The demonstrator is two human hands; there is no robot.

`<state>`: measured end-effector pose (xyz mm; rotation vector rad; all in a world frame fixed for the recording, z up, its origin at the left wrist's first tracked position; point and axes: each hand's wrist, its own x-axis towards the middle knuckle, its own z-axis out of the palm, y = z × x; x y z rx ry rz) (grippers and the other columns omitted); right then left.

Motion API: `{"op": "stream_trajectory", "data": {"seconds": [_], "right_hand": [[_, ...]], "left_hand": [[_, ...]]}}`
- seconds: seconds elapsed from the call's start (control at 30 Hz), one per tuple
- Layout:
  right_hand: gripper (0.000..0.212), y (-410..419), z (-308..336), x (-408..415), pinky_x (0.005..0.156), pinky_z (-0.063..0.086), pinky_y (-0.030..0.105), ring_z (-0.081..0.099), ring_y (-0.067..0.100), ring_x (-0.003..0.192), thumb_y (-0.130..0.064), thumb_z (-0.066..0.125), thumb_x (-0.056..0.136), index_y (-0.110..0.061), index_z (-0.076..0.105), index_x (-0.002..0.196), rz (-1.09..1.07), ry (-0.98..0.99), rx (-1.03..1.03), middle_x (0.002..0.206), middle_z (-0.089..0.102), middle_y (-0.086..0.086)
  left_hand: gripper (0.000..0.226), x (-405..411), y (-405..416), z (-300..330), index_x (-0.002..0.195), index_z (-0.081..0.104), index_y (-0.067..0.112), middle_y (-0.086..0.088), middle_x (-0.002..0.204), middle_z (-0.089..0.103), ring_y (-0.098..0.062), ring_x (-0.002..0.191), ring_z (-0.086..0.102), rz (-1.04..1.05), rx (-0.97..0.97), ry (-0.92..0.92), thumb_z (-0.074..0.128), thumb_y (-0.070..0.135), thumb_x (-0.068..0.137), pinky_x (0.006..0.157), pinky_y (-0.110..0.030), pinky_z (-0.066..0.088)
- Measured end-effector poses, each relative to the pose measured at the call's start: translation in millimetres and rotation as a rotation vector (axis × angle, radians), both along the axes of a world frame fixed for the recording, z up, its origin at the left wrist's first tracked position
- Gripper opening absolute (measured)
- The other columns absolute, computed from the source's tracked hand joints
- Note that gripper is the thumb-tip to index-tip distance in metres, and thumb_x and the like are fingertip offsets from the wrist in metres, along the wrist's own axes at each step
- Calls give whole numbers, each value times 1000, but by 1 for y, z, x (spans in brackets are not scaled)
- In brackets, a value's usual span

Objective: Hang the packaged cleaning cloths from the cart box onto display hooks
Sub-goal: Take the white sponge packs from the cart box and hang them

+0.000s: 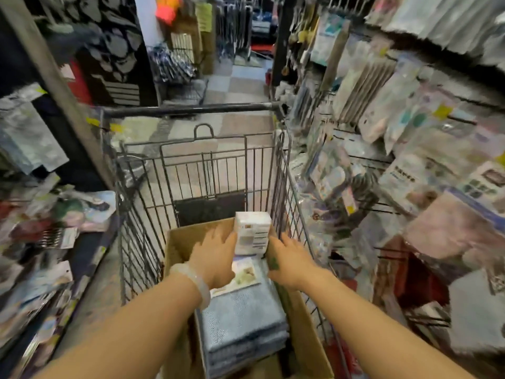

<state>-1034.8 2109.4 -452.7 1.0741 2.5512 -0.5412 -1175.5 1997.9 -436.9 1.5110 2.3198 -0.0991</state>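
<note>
A brown cardboard box [306, 332] stands in a wire cart [218, 170]. Inside it lies a stack of packaged blue-grey cleaning cloths [243, 324] with a paper label on top. At the stack's far end an upright white bundle of packages [252, 232] rises above the box. My left hand [214, 258] presses flat against the bundle's left side. My right hand [287, 265] presses against its right side, so the bundle is clamped between both palms. The display hooks [382, 206] stick out from the rack on the right, most of them filled.
Hanging packaged goods [410, 138] crowd the rack on the right, close to the cart's side. A low shelf of loose packages [41, 228] runs along the left. The cart's handle bar [188, 110] crosses ahead, with tiled aisle floor [237, 83] beyond it.
</note>
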Motion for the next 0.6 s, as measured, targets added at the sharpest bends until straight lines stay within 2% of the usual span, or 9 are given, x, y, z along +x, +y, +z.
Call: {"op": "stream_trajectory", "data": {"seconds": [0.23, 0.37, 0.6], "right_hand": [[89, 59, -72, -47, 118, 16, 38, 8, 28, 145, -35, 64, 84, -20, 7, 150, 14, 81, -14, 159, 2, 9], [96, 93, -96, -79, 118, 12, 42, 2, 31, 146, -32, 69, 81, -19, 3, 150, 19, 97, 43, 159, -2, 12], [111, 129, -138, -119, 118, 8, 52, -2, 34, 146, -41, 76, 72, -22, -1, 150, 92, 49, 53, 159, -1, 10]], "left_hand": [[91, -25, 40, -87, 149, 5, 20, -17, 156, 4, -35, 143, 8, 122, -83, -155, 65, 35, 82, 113, -48, 25], [91, -38, 64, -123, 149, 6, 18, -18, 156, 5, -37, 142, 11, 173, -60, -202, 66, 35, 82, 113, -48, 25], [90, -49, 65, -168, 149, 8, 17, -17, 155, 7, -35, 141, 14, 289, -106, -280, 66, 35, 83, 113, -44, 27]]}}
